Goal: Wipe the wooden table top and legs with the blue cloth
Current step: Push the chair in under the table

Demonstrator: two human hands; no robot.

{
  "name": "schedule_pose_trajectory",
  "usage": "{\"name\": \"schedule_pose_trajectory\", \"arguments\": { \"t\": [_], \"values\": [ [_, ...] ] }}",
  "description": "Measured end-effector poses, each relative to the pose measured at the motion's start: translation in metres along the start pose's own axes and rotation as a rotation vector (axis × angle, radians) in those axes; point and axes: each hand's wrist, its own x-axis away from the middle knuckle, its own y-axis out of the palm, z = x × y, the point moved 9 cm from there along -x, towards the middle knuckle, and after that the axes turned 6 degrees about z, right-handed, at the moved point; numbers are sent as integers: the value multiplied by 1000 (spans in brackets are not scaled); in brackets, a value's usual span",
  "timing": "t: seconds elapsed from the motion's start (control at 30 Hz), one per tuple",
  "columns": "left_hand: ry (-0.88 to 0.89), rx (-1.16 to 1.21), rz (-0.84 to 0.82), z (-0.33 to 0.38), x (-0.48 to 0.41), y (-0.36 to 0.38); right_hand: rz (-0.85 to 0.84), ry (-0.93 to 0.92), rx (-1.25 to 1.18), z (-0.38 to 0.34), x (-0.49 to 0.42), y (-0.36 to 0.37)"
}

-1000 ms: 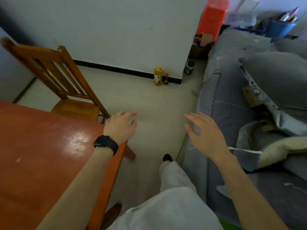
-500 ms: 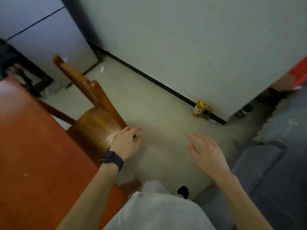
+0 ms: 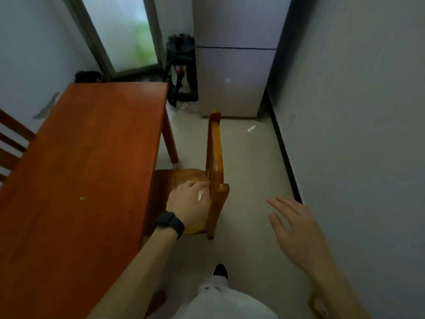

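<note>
The reddish wooden table (image 3: 87, 169) fills the left half of the head view, and one far leg (image 3: 170, 139) shows below its right corner. No blue cloth is in view. My left hand (image 3: 188, 203), with a black watch on the wrist, hangs over the seat of a wooden chair (image 3: 215, 157) just right of the table edge. Its fingers are loosely curled beside the chair back and hold nothing that I can see. My right hand (image 3: 292, 226) floats over the floor with fingers spread and empty.
A grey fridge (image 3: 232, 77) stands at the far end, with black clutter (image 3: 179, 72) to its left. The white wall (image 3: 356, 134) closes the right side, leaving a narrow floor strip beside the chair. A second chair (image 3: 11, 139) sits at the table's left.
The view has swung left from the sofa to face the table's length and the fridge. My left hand now hangs over the chair seat; both hands stay empty.
</note>
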Motion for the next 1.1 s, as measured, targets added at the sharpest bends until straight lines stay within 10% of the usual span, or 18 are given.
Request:
{"name": "schedule_pose_trajectory", "arguments": {
  "t": [0.63,0.87,1.1],
  "values": [
    [-848,248,215,18,-94,56,-564,-1000,83,-75,-344,119],
    [-1113,-58,224,49,-77,72,-743,-1327,361,-79,-369,176],
    [-1109,-143,249,37,-85,71,-606,-1486,383,-93,-374,218]
  ]
}}
